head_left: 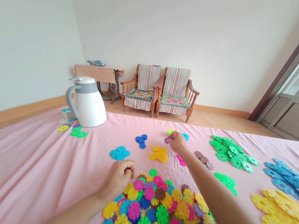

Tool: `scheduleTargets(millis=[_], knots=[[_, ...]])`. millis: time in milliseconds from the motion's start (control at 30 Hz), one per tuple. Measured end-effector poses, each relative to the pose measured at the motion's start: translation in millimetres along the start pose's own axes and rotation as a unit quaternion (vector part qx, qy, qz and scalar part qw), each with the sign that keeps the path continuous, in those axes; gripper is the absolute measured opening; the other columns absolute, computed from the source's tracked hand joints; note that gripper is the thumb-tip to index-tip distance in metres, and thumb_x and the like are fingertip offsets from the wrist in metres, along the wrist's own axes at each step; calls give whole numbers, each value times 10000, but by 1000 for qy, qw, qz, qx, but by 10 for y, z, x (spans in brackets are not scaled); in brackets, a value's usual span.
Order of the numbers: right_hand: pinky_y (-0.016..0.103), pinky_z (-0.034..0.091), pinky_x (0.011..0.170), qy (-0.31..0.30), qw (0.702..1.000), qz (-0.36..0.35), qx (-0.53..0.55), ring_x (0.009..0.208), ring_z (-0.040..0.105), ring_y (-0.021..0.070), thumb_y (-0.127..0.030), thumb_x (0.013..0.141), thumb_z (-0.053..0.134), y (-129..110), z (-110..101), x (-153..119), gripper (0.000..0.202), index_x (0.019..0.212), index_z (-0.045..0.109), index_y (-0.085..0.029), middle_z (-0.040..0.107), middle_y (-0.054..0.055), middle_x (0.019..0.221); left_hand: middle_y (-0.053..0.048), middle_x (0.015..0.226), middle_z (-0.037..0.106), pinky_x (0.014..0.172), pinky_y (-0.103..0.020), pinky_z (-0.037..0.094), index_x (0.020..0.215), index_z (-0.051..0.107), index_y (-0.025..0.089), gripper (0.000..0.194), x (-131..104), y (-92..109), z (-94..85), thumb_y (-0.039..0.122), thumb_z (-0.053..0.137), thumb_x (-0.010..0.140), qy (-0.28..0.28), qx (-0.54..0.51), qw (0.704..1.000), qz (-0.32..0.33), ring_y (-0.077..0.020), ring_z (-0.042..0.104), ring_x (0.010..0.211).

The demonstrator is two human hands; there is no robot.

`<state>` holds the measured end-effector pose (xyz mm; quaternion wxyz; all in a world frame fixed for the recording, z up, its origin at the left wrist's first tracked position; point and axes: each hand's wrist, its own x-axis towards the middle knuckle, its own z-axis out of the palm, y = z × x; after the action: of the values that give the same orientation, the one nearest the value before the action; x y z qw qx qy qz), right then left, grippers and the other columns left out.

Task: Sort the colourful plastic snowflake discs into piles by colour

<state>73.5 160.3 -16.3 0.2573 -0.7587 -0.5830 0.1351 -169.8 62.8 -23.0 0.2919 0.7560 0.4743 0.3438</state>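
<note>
My right hand point(177, 142) reaches over the far part of the pink cloth, its fingers pinched on a purple disc point(166, 140). Just behind it lie a lime green disc point(170, 132) and a blue piece point(185, 136). My left hand point(122, 172) is curled closed at the left edge of a mixed heap of notched discs point(162, 214); whether anything is inside its fingers is hidden. Around the hands sit small one-colour groups: light blue point(120, 153), dark blue point(141, 140), yellow point(158, 154), pink point(181, 160) and brown point(204, 159).
A white jug point(90, 104) stands at the back left, near some green discs point(78, 132). Larger piles of green point(232, 152), blue point(291, 179) and yellow discs point(284, 218) spread on the right. Two chairs point(175, 93) stand beyond the cloth point(49, 161).
</note>
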Motion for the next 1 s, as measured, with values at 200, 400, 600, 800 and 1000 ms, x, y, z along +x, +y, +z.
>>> scheduleTargets(millis=[200, 400, 600, 800, 1000], knots=[[320, 477, 744, 14, 1000, -1, -2, 899, 601, 200, -217, 851, 550, -30, 28, 1, 201, 1023, 616, -138, 641, 96, 1003, -7, 534, 611, 562, -237, 395, 502, 525, 187, 239, -4, 21, -10, 102, 323, 597, -1, 1, 1000, 0, -149, 566, 542], [245, 399, 648, 32, 997, -67, 14, 771, 606, 163, -136, 790, 475, 164, -295, -319, 173, 843, 636, -173, 673, 57, 839, -2, 528, 601, 561, -237, 393, 496, 519, 188, 220, 3, 2, -10, 107, 335, 585, -2, 0, 1000, 8, -149, 559, 540], [225, 373, 528, -91, 984, -151, 38, 574, 571, 129, -207, 767, 505, 363, -736, -869, 136, 688, 614, -185, 638, -6, 613, 1, 521, 592, 548, -231, 386, 500, 521, 187, 212, 13, 19, -6, 111, 342, 584, -1, -7, 1000, 9, -145, 549, 530], [227, 372, 549, -239, 951, -196, -7, 622, 526, 126, -161, 708, 540, 465, -1026, -1249, 53, 695, 584, -189, 601, 1, 669, 3, 520, 570, 538, -234, 379, 495, 495, 189, 192, 18, 10, -1, 114, 343, 585, 0, -7, 1000, 12, -147, 536, 529], [232, 386, 600, -294, 937, -184, -39, 705, 544, 142, -129, 653, 566, 466, -1111, -1396, 117, 745, 572, -201, 605, -3, 749, 2, 521, 563, 549, -239, 382, 497, 489, 191, 189, 19, 7, -6, 121, 338, 587, -1, -4, 1000, 10, -149, 530, 536]])
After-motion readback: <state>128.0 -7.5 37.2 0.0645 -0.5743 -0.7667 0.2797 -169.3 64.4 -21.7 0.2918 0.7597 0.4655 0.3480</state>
